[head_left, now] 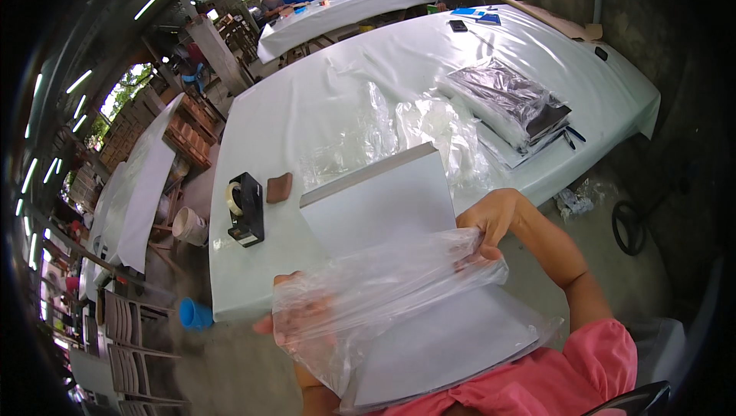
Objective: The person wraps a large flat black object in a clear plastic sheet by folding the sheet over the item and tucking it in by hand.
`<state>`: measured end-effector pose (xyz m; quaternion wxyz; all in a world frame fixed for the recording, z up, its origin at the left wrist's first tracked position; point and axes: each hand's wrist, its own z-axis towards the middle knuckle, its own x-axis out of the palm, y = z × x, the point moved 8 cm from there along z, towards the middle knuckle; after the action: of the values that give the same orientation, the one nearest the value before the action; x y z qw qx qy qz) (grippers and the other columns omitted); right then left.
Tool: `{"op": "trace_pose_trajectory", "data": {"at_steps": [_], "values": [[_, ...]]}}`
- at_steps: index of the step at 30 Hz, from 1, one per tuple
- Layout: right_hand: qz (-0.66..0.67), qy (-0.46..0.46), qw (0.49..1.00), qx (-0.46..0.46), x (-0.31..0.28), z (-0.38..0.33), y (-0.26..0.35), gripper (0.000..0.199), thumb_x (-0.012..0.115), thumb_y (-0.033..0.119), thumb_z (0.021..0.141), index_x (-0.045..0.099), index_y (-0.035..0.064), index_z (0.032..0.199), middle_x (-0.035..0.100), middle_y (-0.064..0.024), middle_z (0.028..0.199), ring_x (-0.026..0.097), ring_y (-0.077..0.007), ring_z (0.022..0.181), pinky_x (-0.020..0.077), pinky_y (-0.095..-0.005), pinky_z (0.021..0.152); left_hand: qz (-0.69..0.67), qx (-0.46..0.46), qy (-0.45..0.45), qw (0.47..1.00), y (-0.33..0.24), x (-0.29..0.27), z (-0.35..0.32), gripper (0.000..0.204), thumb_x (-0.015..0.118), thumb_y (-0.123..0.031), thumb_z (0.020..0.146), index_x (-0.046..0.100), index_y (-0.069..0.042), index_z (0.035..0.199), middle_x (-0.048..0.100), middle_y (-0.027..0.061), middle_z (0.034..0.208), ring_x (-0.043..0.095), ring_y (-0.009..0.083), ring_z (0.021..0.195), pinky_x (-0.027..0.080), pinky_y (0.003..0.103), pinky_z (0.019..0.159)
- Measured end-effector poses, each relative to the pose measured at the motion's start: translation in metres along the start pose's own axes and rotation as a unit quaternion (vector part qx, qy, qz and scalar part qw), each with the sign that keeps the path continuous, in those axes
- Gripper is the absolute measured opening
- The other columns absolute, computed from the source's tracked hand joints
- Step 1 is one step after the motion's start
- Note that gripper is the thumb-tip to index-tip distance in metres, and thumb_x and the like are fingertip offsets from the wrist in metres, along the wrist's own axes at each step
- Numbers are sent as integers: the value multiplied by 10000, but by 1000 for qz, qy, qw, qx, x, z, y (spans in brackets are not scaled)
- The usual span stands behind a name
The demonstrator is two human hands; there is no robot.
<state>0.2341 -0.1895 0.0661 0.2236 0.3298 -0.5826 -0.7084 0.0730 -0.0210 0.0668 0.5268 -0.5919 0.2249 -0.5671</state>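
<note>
A flat white-grey board (383, 201) leans from my lap onto the table's near edge. A clear plastic bag (383, 286) is drawn over its lower half. My left hand (287, 316) grips the bag's left side, seen through the film. My right hand (491, 224) pinches the bag's upper right edge against the board. A pink sleeve (552, 378) shows at the bottom.
On the white-covered table (307, 109) stand a black tape dispenser (245, 209), a small brown block (279, 187), loose clear bags (429, 132) and a stack of bagged dark boards (510, 101). Other people sit at far tables. Stacked chairs (130, 339) and a blue cup (195, 314) are on the left.
</note>
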Motion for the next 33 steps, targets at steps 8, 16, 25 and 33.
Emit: {"op": "trace_pose_trajectory", "data": {"at_steps": [8, 16, 25, 33], "values": [[164, -496, 847, -94, -48, -67, -6, 143, 694, 58, 722, 615, 14, 832, 562, 3, 683, 508, -62, 600, 392, -204, 531, 498, -45, 4, 866, -1, -43, 8, 293, 632, -160, 818, 553, -15, 576, 490, -19, 542, 409, 19, 533, 371, 215, 522], [-433, -630, 605, 222, -66, -67, 3, 737, 520, -96, 640, 406, 120, 1336, 514, -89, 757, 534, -233, 623, 445, -307, 627, 533, 142, -233, 801, 3, -46, 15, 226, 550, -14, 816, 645, 10, 1020, 659, 62, 744, 605, 191, 1001, 384, 330, 917], [-426, -704, 562, 85, -4, -48, 52, 402, 540, -141, 579, 620, 22, 937, 485, -89, 817, 508, -220, 656, 390, -283, 568, 608, 197, -320, 699, -34, -41, -1, 278, 528, -33, 838, 631, -57, 1094, 666, 135, 889, 581, 237, 1057, 325, 393, 984], [33, -583, 786, 201, -10, -52, 23, 116, 679, 49, 682, 599, -23, 729, 561, -16, 753, 478, -60, 637, 344, -196, 575, 265, -37, -132, 954, -9, -112, 13, 181, 530, -39, 758, 682, 39, 817, 616, 5, 733, 464, 33, 619, 385, 211, 582]]}}
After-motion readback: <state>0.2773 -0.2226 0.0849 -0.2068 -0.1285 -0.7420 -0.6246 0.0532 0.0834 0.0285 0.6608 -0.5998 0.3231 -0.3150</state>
